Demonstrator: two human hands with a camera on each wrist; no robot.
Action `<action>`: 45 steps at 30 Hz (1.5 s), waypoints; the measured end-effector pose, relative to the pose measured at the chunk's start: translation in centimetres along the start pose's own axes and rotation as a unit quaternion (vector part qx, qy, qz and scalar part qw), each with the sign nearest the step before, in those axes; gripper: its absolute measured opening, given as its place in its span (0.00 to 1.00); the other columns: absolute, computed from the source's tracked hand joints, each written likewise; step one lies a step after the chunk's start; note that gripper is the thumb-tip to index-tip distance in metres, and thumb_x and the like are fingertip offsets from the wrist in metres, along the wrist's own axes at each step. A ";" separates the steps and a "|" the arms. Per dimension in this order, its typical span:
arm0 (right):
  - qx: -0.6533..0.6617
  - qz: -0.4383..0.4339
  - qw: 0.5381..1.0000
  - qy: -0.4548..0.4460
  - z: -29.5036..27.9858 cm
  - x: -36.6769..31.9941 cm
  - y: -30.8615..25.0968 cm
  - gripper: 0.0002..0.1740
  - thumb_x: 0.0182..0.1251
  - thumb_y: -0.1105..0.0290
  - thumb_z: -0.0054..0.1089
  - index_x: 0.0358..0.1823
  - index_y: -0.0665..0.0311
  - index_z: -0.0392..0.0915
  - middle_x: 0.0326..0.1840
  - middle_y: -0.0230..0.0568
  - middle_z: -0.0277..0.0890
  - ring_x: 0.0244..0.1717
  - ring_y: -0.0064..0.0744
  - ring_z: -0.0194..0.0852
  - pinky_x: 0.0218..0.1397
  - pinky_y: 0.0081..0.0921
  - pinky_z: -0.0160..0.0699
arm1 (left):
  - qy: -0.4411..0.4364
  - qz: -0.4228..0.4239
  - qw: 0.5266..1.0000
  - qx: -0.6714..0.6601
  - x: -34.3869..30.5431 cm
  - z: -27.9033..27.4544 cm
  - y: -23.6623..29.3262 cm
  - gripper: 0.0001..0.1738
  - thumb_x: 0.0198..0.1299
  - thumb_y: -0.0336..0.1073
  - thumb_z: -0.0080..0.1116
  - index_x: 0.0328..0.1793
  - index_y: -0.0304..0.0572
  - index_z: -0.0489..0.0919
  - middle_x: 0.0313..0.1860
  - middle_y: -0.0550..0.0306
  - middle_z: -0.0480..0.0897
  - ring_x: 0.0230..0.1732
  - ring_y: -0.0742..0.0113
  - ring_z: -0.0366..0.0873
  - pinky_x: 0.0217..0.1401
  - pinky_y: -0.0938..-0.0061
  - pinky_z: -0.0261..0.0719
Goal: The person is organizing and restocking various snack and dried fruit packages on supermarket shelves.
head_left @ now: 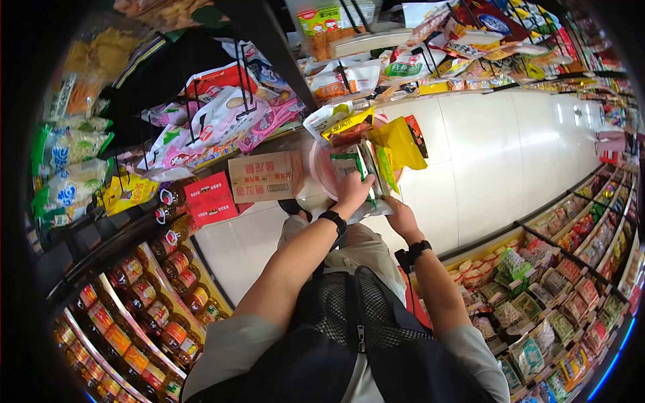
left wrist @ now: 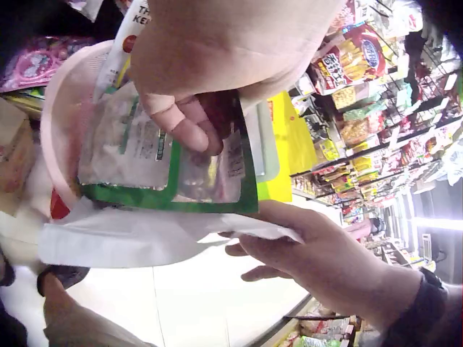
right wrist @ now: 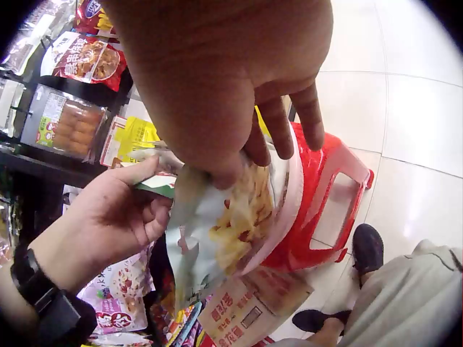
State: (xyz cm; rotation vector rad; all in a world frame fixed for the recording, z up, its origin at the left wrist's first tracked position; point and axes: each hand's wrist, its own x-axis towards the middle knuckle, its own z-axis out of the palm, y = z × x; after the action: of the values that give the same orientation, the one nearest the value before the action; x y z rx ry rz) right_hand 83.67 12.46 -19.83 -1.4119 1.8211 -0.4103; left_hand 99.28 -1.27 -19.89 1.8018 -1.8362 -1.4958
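Observation:
My left hand [head_left: 355, 191] pinches a clear-fronted packet with green edges [left wrist: 137, 159], its fingertips over the packet's upper part. Beside it, my right hand [head_left: 403, 218] holds the edge of a pale snack bag [right wrist: 231, 224] with a food picture on its front, thumb on one face. Both packages are over a pink basket [left wrist: 54, 130], close to each other. Yellow bags [head_left: 400, 144] stick out of the basket's far side. A grey-and-white packet [head_left: 327, 119] leans at its back left. The basket's lower contents are hidden.
A red stool-like stand [right wrist: 318, 188] is under the basket. Left of it are a cardboard carton [head_left: 269, 176] and a red box [head_left: 211, 197]. Hanging snack racks [head_left: 342, 80] line the far side; bottled goods [head_left: 178, 262] stand lower left, bagged goods [head_left: 527, 349] lower right.

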 end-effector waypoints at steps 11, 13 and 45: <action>-0.019 0.030 0.999 0.013 1.0 -0.7 1.2 0.29 0.58 0.76 0.61 0.64 0.60 0.73 0.55 0.58 0.80 0.57 0.59 0.78 0.60 0.44 0.78 | -0.030 -0.027 0.999 0.007 0.9 -1.0 -0.6 0.27 0.68 0.53 0.45 0.49 0.31 0.77 0.43 0.26 0.82 0.50 0.29 0.79 0.55 0.45 0.75; -0.030 0.029 0.999 0.008 0.9 -0.9 1.2 0.29 0.59 0.74 0.58 0.65 0.60 0.72 0.56 0.58 0.79 0.56 0.59 0.78 0.59 0.46 0.78 | -0.016 -0.013 1.000 0.015 1.0 0.1 -0.8 0.24 0.67 0.49 0.45 0.52 0.33 0.76 0.44 0.27 0.82 0.49 0.29 0.79 0.56 0.44 0.75; 0.024 0.034 0.986 0.161 -6.1 -6.1 -7.5 0.30 0.58 0.75 0.57 0.66 0.59 0.72 0.56 0.57 0.79 0.58 0.55 0.78 0.61 0.42 0.78 | -0.182 -0.047 0.861 -0.472 -14.4 -27.7 4.5 0.21 0.51 0.27 0.67 0.54 0.35 0.81 0.45 0.50 0.87 0.42 0.60 0.87 0.52 0.64 0.86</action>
State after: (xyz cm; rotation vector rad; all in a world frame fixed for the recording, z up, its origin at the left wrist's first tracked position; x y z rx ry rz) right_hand 84.66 14.35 -8.57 -1.3042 2.0943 -0.6746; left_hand 119.56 -4.74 3.99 1.1575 -0.7740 -2.3107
